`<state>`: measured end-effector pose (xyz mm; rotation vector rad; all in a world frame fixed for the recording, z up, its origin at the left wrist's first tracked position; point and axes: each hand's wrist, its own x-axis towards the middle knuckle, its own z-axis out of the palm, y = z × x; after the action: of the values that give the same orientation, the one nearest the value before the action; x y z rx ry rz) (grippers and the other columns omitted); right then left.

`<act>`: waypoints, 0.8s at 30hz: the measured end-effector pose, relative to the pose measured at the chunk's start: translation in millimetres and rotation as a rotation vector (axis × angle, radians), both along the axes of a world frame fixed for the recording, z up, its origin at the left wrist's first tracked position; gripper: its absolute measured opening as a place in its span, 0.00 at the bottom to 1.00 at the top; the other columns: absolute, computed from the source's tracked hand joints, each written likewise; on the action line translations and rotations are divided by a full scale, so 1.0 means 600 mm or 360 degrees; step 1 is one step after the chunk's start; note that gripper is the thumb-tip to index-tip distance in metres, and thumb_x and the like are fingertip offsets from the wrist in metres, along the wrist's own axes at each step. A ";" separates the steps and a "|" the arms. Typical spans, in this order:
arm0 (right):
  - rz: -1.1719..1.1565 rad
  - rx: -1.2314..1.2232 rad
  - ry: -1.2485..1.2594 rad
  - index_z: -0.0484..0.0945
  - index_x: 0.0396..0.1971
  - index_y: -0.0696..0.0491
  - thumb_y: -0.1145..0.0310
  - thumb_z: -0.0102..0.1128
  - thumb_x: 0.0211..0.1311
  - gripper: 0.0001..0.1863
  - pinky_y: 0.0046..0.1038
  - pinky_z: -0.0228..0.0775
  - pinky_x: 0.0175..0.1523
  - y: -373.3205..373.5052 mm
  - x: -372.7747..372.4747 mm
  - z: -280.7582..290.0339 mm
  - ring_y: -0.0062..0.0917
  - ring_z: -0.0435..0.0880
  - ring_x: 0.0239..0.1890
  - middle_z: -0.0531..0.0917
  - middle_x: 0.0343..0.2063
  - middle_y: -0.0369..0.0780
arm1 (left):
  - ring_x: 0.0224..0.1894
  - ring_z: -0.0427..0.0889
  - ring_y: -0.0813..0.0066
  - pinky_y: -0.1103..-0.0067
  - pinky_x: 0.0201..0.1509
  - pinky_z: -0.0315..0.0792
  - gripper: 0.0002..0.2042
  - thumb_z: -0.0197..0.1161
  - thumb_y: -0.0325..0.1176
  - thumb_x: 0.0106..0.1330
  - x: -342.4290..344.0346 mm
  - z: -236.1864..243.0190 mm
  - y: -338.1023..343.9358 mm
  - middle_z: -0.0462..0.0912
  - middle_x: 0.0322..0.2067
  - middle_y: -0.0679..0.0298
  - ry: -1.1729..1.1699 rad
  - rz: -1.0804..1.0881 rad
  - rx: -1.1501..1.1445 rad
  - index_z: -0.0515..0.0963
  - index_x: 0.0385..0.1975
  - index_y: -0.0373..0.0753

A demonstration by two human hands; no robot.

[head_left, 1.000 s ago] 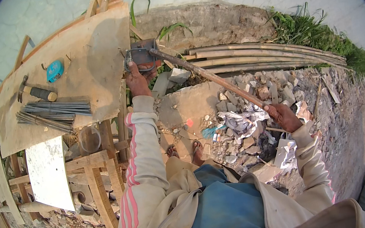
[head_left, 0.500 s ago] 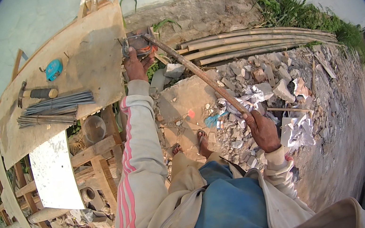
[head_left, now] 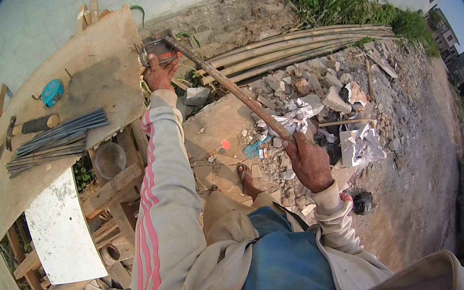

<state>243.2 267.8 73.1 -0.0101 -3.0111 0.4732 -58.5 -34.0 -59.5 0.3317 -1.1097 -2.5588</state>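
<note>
My left hand (head_left: 159, 74) is stretched out to the far edge of a plywood workbench (head_left: 95, 87). It is closed on a bent rectangular steel rod piece (head_left: 156, 46) held at the bench corner. A long rusty lever bar (head_left: 229, 88) runs from that corner diagonally down toward me. My right hand (head_left: 309, 163) grips its near end. The bar's far end meets the rod piece, and how they engage is hidden by my fingers.
On the bench lie a bundle of thin steel rods (head_left: 55, 139), a hammer (head_left: 31, 125) and a blue tape measure (head_left: 52, 91). A white board (head_left: 62, 229) leans below. Rubble and paper scraps (head_left: 321, 94) and long poles (head_left: 302, 49) cover the ground right; my sandalled foot (head_left: 246, 179) stands nearby.
My right hand has swung the near end of the lever bar leftward and closer to my body. My left hand has stayed at the bench corner.
</note>
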 end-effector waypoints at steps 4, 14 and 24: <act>-0.0006 -0.0017 -0.0093 0.73 0.36 0.55 0.54 0.54 0.74 0.17 0.52 0.68 0.30 0.033 -0.026 0.005 0.55 0.81 0.28 0.80 0.22 0.52 | 0.36 0.90 0.59 0.70 0.37 0.85 0.23 0.61 0.53 0.72 -0.003 0.002 0.001 0.88 0.38 0.53 0.0021 -0.0028 0.0024 0.79 0.42 0.34; 0.0257 -0.0407 -0.0194 0.75 0.35 0.60 0.52 0.54 0.75 0.22 0.44 0.66 0.32 0.127 -0.099 0.007 0.51 0.76 0.26 0.76 0.21 0.53 | 0.40 0.88 0.60 0.69 0.44 0.83 0.17 0.64 0.46 0.72 0.024 0.014 -0.009 0.85 0.40 0.59 0.0002 -0.0162 0.0149 0.77 0.46 0.38; 0.0077 -0.1592 -0.0466 0.71 0.27 0.52 0.51 0.57 0.75 0.21 0.20 0.53 0.23 0.092 -0.105 0.008 0.10 0.62 0.19 0.66 0.17 0.27 | 0.30 0.86 0.69 0.75 0.31 0.78 0.12 0.61 0.41 0.74 -0.009 0.019 0.030 0.86 0.33 0.62 -0.0313 0.0300 -0.0743 0.79 0.46 0.39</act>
<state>180.0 323.2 77.9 -0.0812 -2.6521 2.0409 -63.8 -16.2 -48.4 0.5434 -1.6152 -2.0588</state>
